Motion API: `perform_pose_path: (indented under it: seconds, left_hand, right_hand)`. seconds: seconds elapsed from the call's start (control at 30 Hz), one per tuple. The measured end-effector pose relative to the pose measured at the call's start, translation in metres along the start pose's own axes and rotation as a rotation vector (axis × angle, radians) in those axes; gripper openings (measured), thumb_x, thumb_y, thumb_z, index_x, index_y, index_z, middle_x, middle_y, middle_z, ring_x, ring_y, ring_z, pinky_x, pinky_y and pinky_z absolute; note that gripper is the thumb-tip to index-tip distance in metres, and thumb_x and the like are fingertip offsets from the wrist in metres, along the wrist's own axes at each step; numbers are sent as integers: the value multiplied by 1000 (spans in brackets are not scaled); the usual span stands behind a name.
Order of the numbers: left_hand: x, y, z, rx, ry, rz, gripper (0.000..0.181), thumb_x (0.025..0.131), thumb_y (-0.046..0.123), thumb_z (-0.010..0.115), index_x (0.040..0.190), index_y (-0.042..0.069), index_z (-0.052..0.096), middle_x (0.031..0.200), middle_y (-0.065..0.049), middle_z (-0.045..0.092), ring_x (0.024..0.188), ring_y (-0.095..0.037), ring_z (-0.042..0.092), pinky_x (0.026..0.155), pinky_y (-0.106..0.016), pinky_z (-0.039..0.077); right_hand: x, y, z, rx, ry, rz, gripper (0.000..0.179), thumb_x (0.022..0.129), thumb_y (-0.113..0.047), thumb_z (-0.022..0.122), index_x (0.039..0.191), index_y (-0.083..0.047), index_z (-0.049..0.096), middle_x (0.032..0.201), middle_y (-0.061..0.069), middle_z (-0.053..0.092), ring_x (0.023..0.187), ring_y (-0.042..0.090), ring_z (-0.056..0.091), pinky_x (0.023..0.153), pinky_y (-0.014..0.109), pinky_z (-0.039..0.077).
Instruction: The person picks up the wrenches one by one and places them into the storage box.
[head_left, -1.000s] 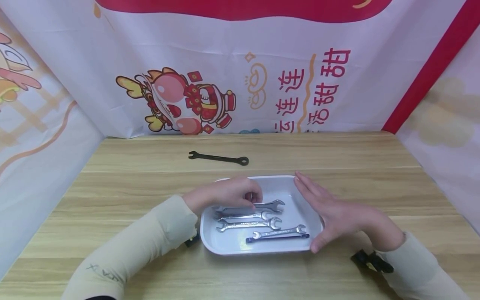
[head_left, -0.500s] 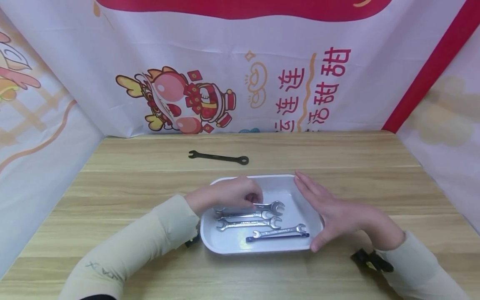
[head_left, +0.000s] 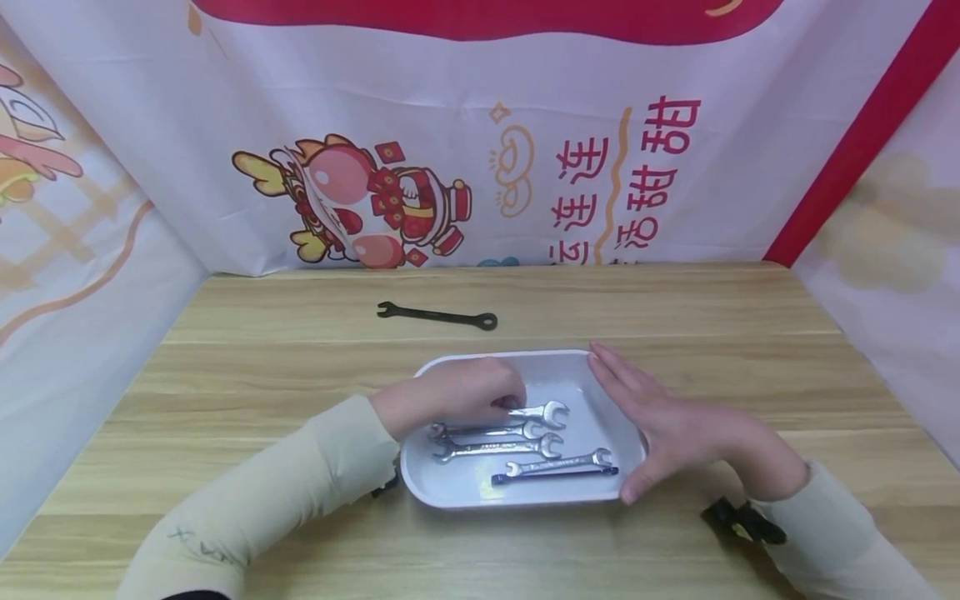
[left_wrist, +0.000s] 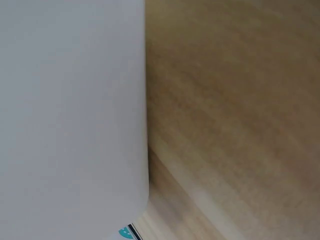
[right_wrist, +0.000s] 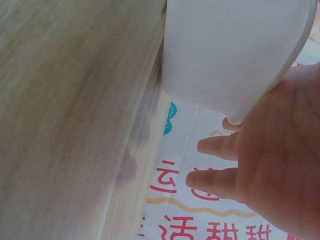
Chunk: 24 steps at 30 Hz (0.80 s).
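A white tray [head_left: 450, 492] holds several silver wrenches. Inside it, toward the back, the curled fingers of my left hand [head_left: 468, 390] pinch a silver wrench [head_left: 547, 412]; its left part is hidden under the hand. In front lie two more silver wrenches, one [head_left: 487, 431] behind the other [head_left: 498, 449]. A smaller silver wrench [head_left: 562, 463] lies beside a dark blue tool [head_left: 555, 477] at the front right. My right hand [head_left: 675, 429] spreads over the tray's right end, thumb at the front corner, fingertips at the back. Straight fingers [right_wrist: 215, 182] show in the right wrist view.
A black wrench [head_left: 437, 316] lies on the wooden table [head_left: 225, 375] behind the tray. A printed cloth [head_left: 450, 83] hangs along the table's back edge. In the left wrist view, the tray's outer wall [left_wrist: 70, 110] fills the left half and no hand shows.
My left hand has sunk slightly and curled further over the rear wrench, whose left end is now covered. That wrench's right head has tipped a little. The right hand and tray have stayed put.
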<state>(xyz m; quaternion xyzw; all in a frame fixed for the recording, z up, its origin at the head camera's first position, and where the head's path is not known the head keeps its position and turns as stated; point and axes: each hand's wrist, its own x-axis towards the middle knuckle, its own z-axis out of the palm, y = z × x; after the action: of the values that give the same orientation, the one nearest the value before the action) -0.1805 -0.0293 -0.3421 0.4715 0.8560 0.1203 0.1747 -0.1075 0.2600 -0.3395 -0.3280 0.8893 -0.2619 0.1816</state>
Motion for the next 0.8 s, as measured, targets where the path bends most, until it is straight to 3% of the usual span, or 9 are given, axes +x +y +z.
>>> perform_pose_path:
  seconds: [0.33,0.57,0.8]
  left_hand:
    - [-6,-1,-9,-98,0,3,20,90,16,71,110,15,74,92,7,71,83,-3,62,78,-19,53]
    - [-19,-4,-25,-160,-19,44,26,92,18,70,117,12,71,100,3,72,88,-4,63,82,-22,54]
    - [-31,-12,-42,-183,32,61,28,92,20,70,118,11,71,102,1,73,92,-6,65,86,-30,57]
  right_hand:
    - [-1,0,0,-3,-1,2,144,64,-53,89,158,-16,-13,165,10,-24,151,48,-8,114,71,15]
    - [0,2,2,-2,4,0,144,64,-54,89,159,-17,-13,165,8,-24,151,48,-8,113,73,15]
    - [0,3,2,-14,4,-1,146,63,-57,88,158,-15,-14,165,9,-25,151,49,-8,113,73,15]
